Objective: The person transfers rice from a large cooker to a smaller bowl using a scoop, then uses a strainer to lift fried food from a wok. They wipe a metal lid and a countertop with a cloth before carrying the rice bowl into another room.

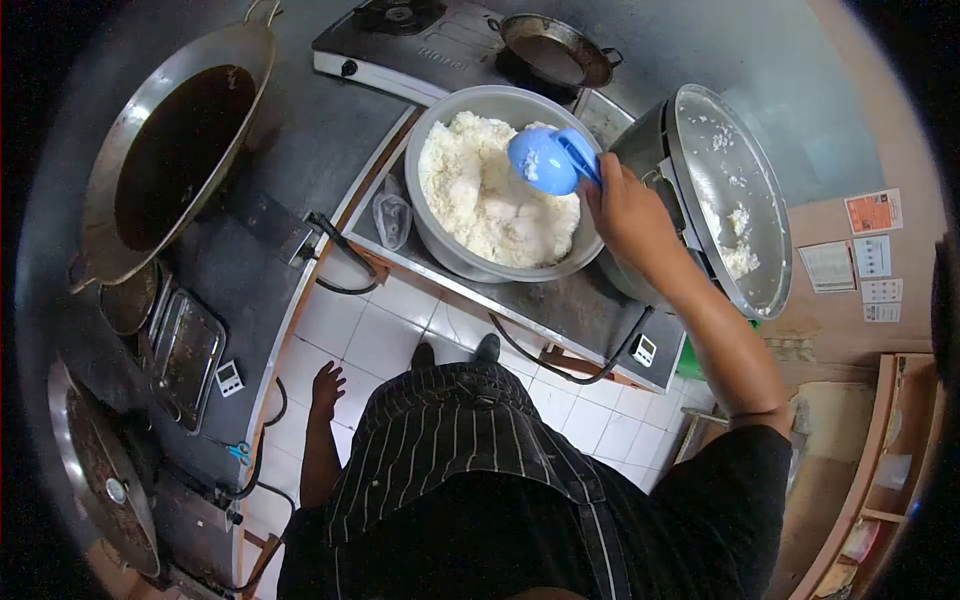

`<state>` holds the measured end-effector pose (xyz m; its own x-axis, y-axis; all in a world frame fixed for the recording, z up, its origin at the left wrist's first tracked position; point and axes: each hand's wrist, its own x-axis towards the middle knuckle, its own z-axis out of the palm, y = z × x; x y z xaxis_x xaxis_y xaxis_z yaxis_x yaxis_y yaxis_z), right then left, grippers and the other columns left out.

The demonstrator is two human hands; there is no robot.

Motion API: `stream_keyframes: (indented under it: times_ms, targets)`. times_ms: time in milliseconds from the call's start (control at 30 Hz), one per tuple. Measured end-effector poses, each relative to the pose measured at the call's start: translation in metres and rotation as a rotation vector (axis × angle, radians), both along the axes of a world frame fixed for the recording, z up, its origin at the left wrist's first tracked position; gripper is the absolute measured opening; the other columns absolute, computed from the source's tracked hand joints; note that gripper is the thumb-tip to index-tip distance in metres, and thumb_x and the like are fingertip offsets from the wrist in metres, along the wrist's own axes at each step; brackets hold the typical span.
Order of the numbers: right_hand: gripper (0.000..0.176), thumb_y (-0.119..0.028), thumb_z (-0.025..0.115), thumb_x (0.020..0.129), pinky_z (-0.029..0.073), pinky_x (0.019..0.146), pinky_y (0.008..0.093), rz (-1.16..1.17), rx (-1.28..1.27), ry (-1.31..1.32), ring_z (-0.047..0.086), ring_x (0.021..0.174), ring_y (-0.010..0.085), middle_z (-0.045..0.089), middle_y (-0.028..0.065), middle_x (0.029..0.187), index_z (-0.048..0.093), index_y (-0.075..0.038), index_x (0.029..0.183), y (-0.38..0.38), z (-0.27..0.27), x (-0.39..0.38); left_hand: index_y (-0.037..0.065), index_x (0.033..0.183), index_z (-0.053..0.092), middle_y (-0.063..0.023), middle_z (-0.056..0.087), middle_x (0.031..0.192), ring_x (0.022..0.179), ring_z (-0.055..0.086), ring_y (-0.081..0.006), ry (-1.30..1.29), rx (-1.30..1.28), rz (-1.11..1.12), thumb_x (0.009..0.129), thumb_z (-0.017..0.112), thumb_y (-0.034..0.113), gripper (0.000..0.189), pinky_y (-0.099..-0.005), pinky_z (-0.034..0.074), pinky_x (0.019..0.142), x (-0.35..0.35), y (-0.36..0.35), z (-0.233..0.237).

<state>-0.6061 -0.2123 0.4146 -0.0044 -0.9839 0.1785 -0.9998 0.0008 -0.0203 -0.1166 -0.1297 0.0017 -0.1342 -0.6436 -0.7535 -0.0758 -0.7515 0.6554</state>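
Note:
A large grey pot (430, 225) full of white rice (470, 205) stands on the counter in front. My right hand (632, 215) grips the handle of a blue scoop (545, 165) above the rice, with a few white grains stuck to the scoop. Faint steam blurs the middle of the rice. My left hand (328, 388) hangs low over the tiled floor, its fingers apart and nothing in them.
Right of the pot a big steamer with a tilted, rice-specked metal lid (735, 200) stands close. A stove (420, 50) with a pan (545, 50) lies behind. A wok of dark liquid (185, 150), a tray (188, 360) and timer (229, 378) are left; cables (590, 378) hang along the edge.

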Motion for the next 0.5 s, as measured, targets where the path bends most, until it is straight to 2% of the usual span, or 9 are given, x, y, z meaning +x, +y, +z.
stream_keyframes:
  times_ms: [100, 167, 233, 300, 333, 400, 467, 500]
  targets:
    - [0.028, -0.02, 0.052, 0.083, 0.043, 0.059, 0.0467, -0.025, 0.009, -0.041, 0.055, 0.068, 0.0406, 0.056, 0.0231, 0.079, 0.042, -0.001, 0.101, 0.008, 0.038, -0.005, 0.015, 0.131, 0.032, -0.0103, 0.048, 0.122, 0.101, 0.051, -0.0281, 0.023, 0.035, 0.029, 0.085, 0.047, 0.025, 0.049, -0.0425, 0.041, 0.078, 0.0, 0.004, -0.003]
    - [0.027, -0.022, 0.052, 0.084, 0.043, 0.059, 0.0454, -0.142, 0.102, -0.023, 0.055, 0.069, 0.04, 0.057, 0.0228, 0.077, 0.046, -0.002, 0.101, 0.023, 0.078, -0.014, 0.016, 0.13, 0.034, -0.0096, 0.049, 0.121, 0.1, 0.052, -0.0273, -0.033, 0.024, 0.001, 0.085, 0.046, 0.026, 0.048, -0.0422, 0.042, 0.078, -0.005, 0.009, -0.008]
    - [0.026, -0.023, 0.052, 0.084, 0.043, 0.059, 0.0439, -0.197, 0.003, -0.015, 0.056, 0.069, 0.0382, 0.057, 0.022, 0.073, 0.049, -0.003, 0.101, 0.036, 0.114, -0.043, 0.016, 0.129, 0.034, -0.0092, 0.05, 0.12, 0.098, 0.053, -0.0264, -0.027, 0.04, 0.018, 0.085, 0.045, 0.025, 0.047, -0.0417, 0.042, 0.077, -0.013, 0.013, -0.012]
    - [0.028, -0.026, 0.051, 0.085, 0.042, 0.061, 0.044, -0.249, -0.116, -0.113, 0.056, 0.072, 0.0378, 0.058, 0.0217, 0.075, 0.049, -0.003, 0.101, 0.044, 0.142, -0.096, 0.016, 0.129, 0.035, -0.0088, 0.052, 0.117, 0.095, 0.054, -0.0249, -0.052, 0.048, -0.009, 0.084, 0.045, 0.024, 0.046, -0.041, 0.043, 0.075, -0.033, 0.011, -0.004]
    - [0.028, -0.026, 0.051, 0.085, 0.042, 0.061, 0.044, -0.275, -0.135, -0.104, 0.056, 0.072, 0.0378, 0.058, 0.0217, 0.075, 0.049, -0.003, 0.101, 0.047, 0.147, -0.13, 0.016, 0.129, 0.035, -0.0083, 0.052, 0.117, 0.094, 0.055, -0.0237, -0.033, 0.068, -0.031, 0.084, 0.045, 0.022, 0.046, -0.0399, 0.043, 0.074, -0.048, 0.005, 0.003]
    - [0.026, -0.022, 0.047, 0.085, 0.045, 0.063, 0.0455, -0.322, -0.024, 0.161, 0.058, 0.073, 0.0376, 0.059, 0.0223, 0.077, 0.048, 0.0, 0.098, 0.051, 0.141, -0.206, 0.016, 0.128, 0.035, -0.0067, 0.053, 0.116, 0.091, 0.055, -0.0206, -0.002, 0.058, -0.113, 0.084, 0.044, 0.02, 0.046, -0.0366, 0.044, 0.072, -0.084, -0.004, 0.014]
    - [0.022, -0.017, 0.044, 0.085, 0.046, 0.068, 0.0441, -0.533, 0.189, 0.223, 0.058, 0.079, 0.0364, 0.059, 0.0225, 0.085, 0.049, 0.001, 0.098, 0.057, 0.117, -0.268, 0.013, 0.13, 0.033, -0.0086, 0.051, 0.117, 0.093, 0.054, -0.0208, 0.005, 0.03, -0.22, 0.085, 0.045, 0.022, 0.047, -0.0359, 0.044, 0.072, -0.134, -0.016, 0.029]
    - [0.022, -0.014, 0.042, 0.085, 0.047, 0.069, 0.0435, -0.529, 0.26, 0.266, 0.058, 0.082, 0.0363, 0.059, 0.0219, 0.088, 0.05, 0.001, 0.097, 0.061, 0.095, -0.306, 0.012, 0.13, 0.033, -0.0094, 0.05, 0.118, 0.095, 0.053, -0.0214, 0.018, 0.001, -0.28, 0.086, 0.045, 0.023, 0.048, -0.0367, 0.043, 0.074, -0.16, -0.023, 0.038]
